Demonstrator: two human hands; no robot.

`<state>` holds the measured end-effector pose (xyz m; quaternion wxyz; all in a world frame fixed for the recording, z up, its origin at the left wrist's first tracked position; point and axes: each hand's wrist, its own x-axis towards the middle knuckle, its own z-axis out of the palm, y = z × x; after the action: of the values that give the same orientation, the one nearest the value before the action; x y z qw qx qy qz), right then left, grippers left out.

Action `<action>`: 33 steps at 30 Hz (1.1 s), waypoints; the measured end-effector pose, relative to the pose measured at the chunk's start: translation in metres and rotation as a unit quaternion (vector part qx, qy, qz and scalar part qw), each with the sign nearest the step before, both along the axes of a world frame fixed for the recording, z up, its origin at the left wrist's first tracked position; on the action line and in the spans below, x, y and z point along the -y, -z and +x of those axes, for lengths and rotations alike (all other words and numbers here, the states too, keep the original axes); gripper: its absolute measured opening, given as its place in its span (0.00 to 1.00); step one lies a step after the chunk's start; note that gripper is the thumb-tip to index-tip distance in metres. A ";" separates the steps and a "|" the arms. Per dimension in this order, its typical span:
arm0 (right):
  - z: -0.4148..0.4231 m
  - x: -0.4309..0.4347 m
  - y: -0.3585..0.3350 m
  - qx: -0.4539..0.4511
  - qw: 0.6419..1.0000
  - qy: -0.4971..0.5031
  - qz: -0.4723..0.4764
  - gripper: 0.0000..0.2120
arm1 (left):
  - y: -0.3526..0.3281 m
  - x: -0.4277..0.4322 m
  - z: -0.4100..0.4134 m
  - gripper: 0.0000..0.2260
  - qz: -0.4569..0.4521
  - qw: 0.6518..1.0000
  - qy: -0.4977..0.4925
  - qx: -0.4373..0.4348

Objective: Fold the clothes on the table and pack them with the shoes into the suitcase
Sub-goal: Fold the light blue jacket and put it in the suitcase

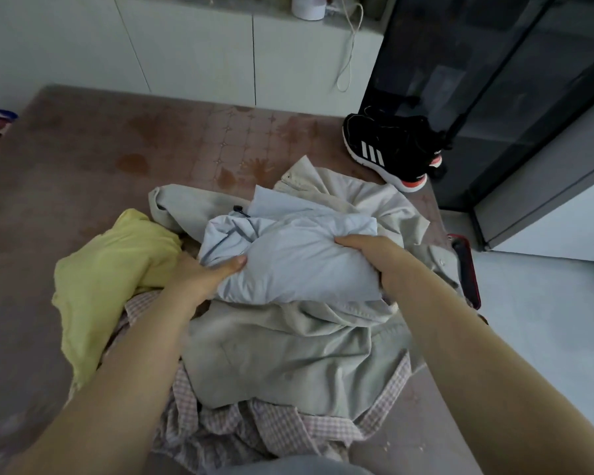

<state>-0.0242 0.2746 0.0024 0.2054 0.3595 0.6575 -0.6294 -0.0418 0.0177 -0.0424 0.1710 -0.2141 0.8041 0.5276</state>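
A light blue garment (pixel 288 255), bunched into a thick bundle, lies on top of the clothes pile in the middle of the table (pixel 100 149). My left hand (pixel 206 272) grips its left end and my right hand (pixel 371 255) grips its right end. Beneath it spreads a beige jacket (pixel 271 351). A yellow garment (pixel 117 269) lies crumpled to the left. A pink checked shirt (pixel 271 430) sits under the pile near me. A pair of black shoes (pixel 388 145) with white stripes stands at the table's far right corner.
A red-edged dark object (pixel 467 269), perhaps the suitcase rim, shows past the table's right edge. White cabinets (pixel 186 56) run along the far wall, with a hanging cord (pixel 348 53). A dark glass cabinet (pixel 494 97) stands at the right, above pale floor (pixel 546 320).
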 end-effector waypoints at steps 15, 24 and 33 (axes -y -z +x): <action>0.255 -0.279 0.016 -0.029 0.988 0.113 -0.101 0.32 | -0.042 -0.258 0.219 0.36 0.194 0.972 0.128 0.027; 0.402 -0.445 0.067 0.035 0.969 0.208 -0.129 0.28 | 0.042 -0.443 0.306 0.36 0.046 0.976 0.198 0.084; 0.406 -0.520 0.147 0.121 0.960 0.232 -0.104 0.44 | 0.111 -0.530 0.277 0.37 0.143 0.921 0.239 0.273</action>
<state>0.3817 0.7945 -0.1442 0.1682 0.5518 0.4573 -0.6769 0.2356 0.5479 -0.1530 0.5341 -0.1244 0.6694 0.5012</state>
